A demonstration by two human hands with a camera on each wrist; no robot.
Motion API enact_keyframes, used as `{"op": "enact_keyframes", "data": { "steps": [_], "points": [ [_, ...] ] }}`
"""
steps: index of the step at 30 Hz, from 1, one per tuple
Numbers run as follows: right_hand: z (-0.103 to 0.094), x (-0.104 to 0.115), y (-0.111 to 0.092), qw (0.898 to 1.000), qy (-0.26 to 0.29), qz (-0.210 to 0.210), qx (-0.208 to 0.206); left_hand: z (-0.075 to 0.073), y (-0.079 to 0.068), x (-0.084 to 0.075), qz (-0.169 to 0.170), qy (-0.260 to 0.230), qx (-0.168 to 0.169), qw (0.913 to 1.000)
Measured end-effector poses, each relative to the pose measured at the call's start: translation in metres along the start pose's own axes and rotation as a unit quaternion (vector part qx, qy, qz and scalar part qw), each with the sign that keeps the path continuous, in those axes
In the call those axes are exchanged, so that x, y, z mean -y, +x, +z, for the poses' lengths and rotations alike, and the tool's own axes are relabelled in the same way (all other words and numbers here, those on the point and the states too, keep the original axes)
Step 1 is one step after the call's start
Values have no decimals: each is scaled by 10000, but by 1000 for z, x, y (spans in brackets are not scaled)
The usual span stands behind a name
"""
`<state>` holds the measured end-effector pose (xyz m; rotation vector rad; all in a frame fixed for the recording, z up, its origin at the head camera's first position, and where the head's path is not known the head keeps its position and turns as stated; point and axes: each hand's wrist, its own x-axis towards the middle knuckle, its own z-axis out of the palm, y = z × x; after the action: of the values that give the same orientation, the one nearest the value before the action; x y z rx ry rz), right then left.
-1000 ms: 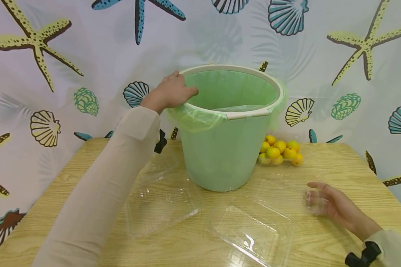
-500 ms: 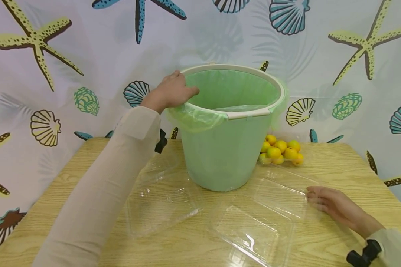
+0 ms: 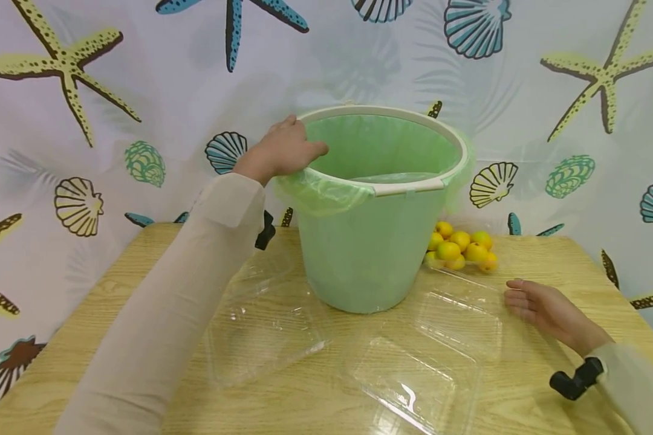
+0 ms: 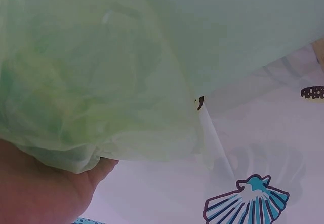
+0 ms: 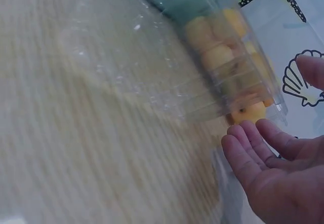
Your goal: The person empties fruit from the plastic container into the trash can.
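Note:
My left hand (image 3: 287, 150) grips the left side of the rim of a pale green trash bin (image 3: 361, 260), thumb toward the inside. A thin green liner bag (image 3: 326, 196) folds over that rim. In the left wrist view the liner (image 4: 101, 92) hangs over the hand (image 4: 48, 188), hiding most fingers. My right hand (image 3: 552, 311) holds nothing; its fingers are extended, right of a clear plastic container (image 3: 459, 317) on the table. In the right wrist view the fingers (image 5: 248, 150) overlap the lower end of the small oranges (image 5: 217, 57).
Several small yellow-orange oranges (image 3: 459, 244) sit in a clear container behind the bin's right side. Another clear container (image 3: 408, 374) lies at front centre, and more clear plastic (image 3: 266, 332) at left. A shell-print curtain (image 3: 158, 90) hangs behind the wooden table (image 3: 549, 260).
The blurred clear container at my right hand has come to lie flat on the table, and that hand has let go and moved slightly away from it. The left hand stays on the rim.

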<state>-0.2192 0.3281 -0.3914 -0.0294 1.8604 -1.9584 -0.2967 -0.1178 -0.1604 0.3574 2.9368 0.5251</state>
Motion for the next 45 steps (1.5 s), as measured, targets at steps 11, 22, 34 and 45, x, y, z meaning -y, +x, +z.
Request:
{"op": "enact_keyframes", "data": {
  "steps": [11,22,34,45],
  "points": [
    [-16,22,22,9989,58,49,-455,4,1,-6,13,-116,57,9999],
    [-32,31,28,9985,367,-37,-408,5,3,-12,180,29,8,9998],
    [-32,37,28,9951,890,240,-369,0,0,-9,99,89,-21,9999],
    [-31,31,21,9940,905,617,-11,-2,-2,-1,36,56,-33,10000]
  ]
}}
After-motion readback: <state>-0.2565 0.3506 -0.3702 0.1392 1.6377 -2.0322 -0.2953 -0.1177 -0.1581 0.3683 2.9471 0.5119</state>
